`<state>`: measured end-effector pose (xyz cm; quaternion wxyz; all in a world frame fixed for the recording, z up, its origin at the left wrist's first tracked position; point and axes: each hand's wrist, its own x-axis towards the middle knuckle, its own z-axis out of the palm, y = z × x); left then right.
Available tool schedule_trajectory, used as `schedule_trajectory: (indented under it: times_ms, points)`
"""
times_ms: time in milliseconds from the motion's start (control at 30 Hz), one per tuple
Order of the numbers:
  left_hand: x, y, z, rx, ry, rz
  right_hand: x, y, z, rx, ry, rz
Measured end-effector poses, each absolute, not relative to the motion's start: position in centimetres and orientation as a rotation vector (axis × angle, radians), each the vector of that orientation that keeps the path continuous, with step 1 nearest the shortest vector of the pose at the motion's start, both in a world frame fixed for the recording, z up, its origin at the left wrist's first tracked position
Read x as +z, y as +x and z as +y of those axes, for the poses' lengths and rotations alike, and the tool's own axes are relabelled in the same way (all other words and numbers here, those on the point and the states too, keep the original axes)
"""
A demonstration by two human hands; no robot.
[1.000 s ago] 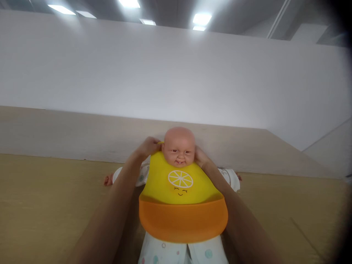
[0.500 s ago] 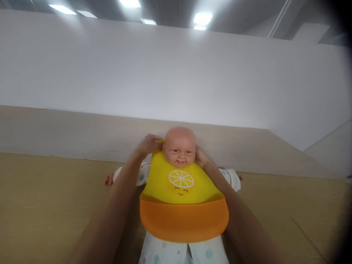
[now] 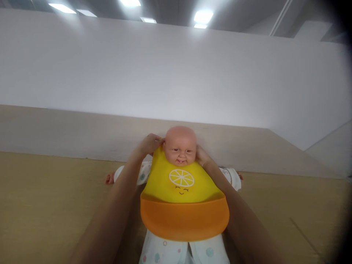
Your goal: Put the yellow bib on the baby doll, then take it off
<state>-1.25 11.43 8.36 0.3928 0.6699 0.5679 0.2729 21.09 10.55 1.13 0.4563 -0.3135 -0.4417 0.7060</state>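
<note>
L hand has its fingers pinched on the upper edge of a yellow-and-orange, soft-looking bib, right beside the head of a bald, pink, plastic-looking baby doll. R hand is at the head's other side, fingertips hidden behind it, so can't tell if it's gripping or just resting. Bib (qty 1) lies below the head over the doll's chest, w/ 1 orange scoop pocket at its far end. Print on it: 1 white citrus-slice outline, + 1 small dark smiley under that. Sleeves: 2, white, patterned, 1 out to each side below the head; dark marks on the R one too small to read. White dotted trousers, 2 legs, show below the pocket. Flat tan surface runs out both sides of the doll; its back edge meets a long grey-beige strip behind the head. Beyond/above the head: white wall, then 6 bright ceiling lights.
</note>
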Motion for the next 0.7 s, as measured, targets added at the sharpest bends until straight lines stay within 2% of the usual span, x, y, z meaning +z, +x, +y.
schedule_trajectory:
  times_ms: [400,700]
  points:
    - [8.60,-1.06,11.15,0.475,1.910,1.628,0.65,21.21,10.87,1.704,-0.782,-1.113]
    - [7.86,-1.25,11.97,0.697,1.947,1.496,0.57,21.15,10.77,1.715,-0.760,-1.082]
